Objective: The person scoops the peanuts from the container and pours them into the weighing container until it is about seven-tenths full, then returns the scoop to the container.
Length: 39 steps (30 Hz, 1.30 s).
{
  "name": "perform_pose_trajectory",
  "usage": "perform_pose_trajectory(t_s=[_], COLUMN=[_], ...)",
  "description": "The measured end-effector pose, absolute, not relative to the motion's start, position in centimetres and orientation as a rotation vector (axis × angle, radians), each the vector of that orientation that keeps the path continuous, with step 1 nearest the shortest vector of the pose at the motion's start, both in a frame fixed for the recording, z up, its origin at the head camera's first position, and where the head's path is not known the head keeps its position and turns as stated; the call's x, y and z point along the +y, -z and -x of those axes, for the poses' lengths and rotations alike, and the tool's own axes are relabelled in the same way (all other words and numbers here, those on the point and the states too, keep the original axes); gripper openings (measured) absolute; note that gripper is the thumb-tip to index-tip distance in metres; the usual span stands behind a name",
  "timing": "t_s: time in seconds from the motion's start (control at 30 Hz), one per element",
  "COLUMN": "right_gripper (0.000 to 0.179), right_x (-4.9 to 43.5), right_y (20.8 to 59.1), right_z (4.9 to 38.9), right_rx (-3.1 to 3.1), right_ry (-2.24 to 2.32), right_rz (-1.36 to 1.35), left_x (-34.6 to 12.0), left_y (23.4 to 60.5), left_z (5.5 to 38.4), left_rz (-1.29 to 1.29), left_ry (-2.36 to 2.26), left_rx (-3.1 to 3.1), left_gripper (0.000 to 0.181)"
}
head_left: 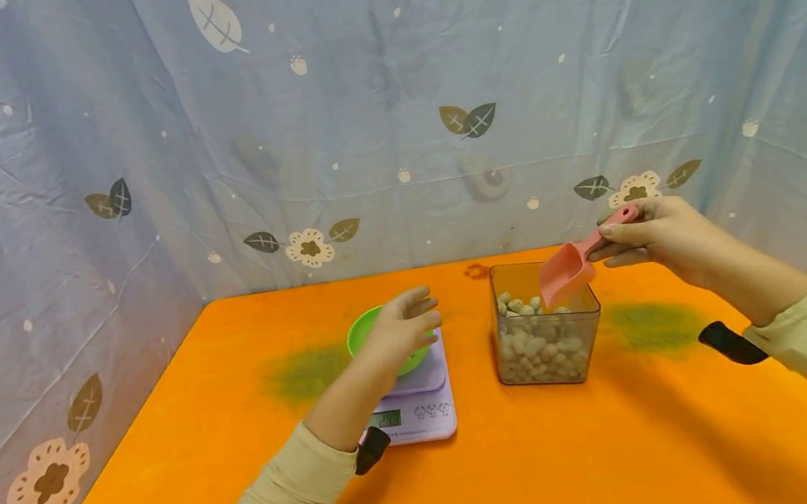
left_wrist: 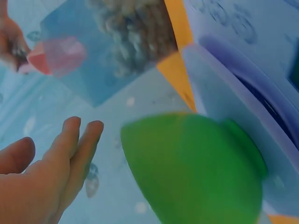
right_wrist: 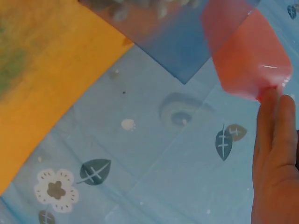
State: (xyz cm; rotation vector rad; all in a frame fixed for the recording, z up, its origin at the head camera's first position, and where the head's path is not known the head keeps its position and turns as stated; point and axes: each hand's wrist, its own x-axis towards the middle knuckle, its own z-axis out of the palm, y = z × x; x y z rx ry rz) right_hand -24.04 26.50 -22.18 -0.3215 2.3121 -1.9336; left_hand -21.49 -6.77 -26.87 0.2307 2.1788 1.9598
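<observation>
**Scoop at the tub mouth; left hand idle by the bowl**

Bearings were taken from the person's seat, twelve straight ahead. The tub (head_left: 515,274), holding nuts (head_left: 536,349), stood at one o'clock. The scale (head_left: 425,427) lay at twelve, bearing the bowl (head_left: 365,328).

The right hand (head_left: 662,237) pinched the handle of the scoop (head_left: 565,272), its blade tipped down towards seven o'clock at the tub's mouth. I saw no nuts on the blade. The left hand (head_left: 402,332) held nothing, fingers fairly straight and thumb spread wide, near the bowl.

I judged the step to be scooping nuts for weighing, at the dip or just after a tip-out; I could not tell which. For a fill, the move called for was to push the blade under the nuts, then level it before clearing the rim.

Only the head view showed the readout (head_left: 389,418), its digits too faint to certify. From there the left hand crossed the bowl; the left wrist view showed a gap between them. Both wrist views showed part of the blade through the tub's wall. The bowl's contents could not be verified.
</observation>
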Motion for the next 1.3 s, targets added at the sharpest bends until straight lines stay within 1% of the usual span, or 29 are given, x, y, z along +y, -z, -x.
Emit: perform_pose_trajectory(t_s=[0.13, 0.3, 0.5, 0.63, 0.83, 1.1, 1.3], right_gripper=[0.020, 0.020, 0.026, 0.023, 0.018, 0.015, 0.017], right_x=[25.5, 24.2, 22.3, 21.6, 20.6, 19.0, 19.1], right_y=[22.3, 22.3, 22.9, 23.9, 24.8, 25.7, 25.4], right_z=[24.3, 24.6, 25.3, 25.7, 26.0, 25.9, 26.2], right_rx=[2.519, 2.647, 2.790, 2.852, 2.909, 2.851, 2.707], right_ry=[1.680, 1.517, 1.285, 1.204, 1.217, 1.379, 1.518], right_rz=[0.331, 0.361, 0.460, 0.502, 0.518, 0.565, 0.596], left_x=[-4.9, -2.6, -0.9, -0.2, 0.3, 0.3, 0.5], left_y=[27.0, 27.2, 28.1, 28.4, 28.5, 28.3, 28.5], left_z=[21.7, 22.4, 23.3, 24.2, 25.0, 25.1, 25.2], left_rz=[-0.260, -0.265, -0.217, -0.220, -0.272, -0.297, -0.273], left_ry=[-1.923, -1.891, -1.839, -1.802, -1.802, -1.801, -1.841], left_rx=[2.147, 2.130, 2.159, 2.147, 2.098, 2.088, 2.073], left_gripper=[0.052, 0.052, 0.055, 0.059, 0.055, 0.054, 0.052])
